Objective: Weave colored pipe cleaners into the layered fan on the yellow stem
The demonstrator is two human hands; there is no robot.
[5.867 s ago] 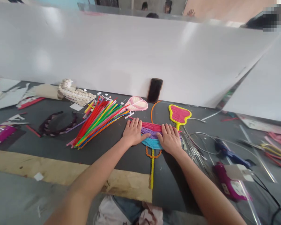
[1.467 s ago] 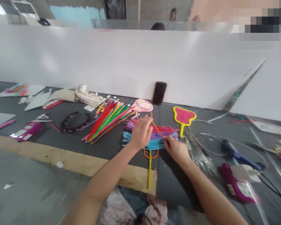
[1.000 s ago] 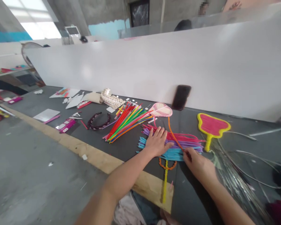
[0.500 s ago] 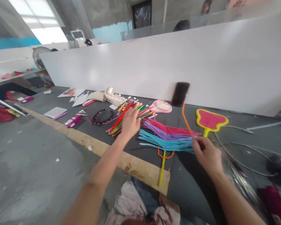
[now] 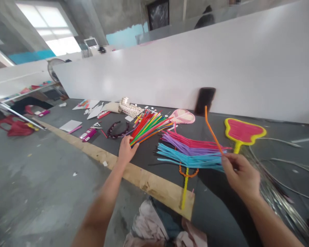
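My left hand (image 5: 126, 151) reaches to the near end of a bundle of coloured pipe cleaners (image 5: 149, 126) on the dark mat, fingers closing on their tips. My right hand (image 5: 240, 173) pinches the lower end of an orange pipe cleaner (image 5: 212, 130) that stands up and tilts left. Beside it lies a fan of pink, purple and blue pipe cleaners (image 5: 190, 151) with a yellow stem (image 5: 184, 187) and an orange loop.
A phone (image 5: 205, 100) leans on the white partition (image 5: 170, 68). A yellow-rimmed pink paddle shape (image 5: 243, 131), a pale pink one (image 5: 183, 116), a braided headband (image 5: 116, 129), paper scraps and silvery wires (image 5: 275, 195) lie on the mat. A wooden strip (image 5: 144, 178) edges it.
My left hand left the fan and moved left to the coloured bundle's near end. My right hand lifted the orange pipe cleaner off the fan. The view swung left.
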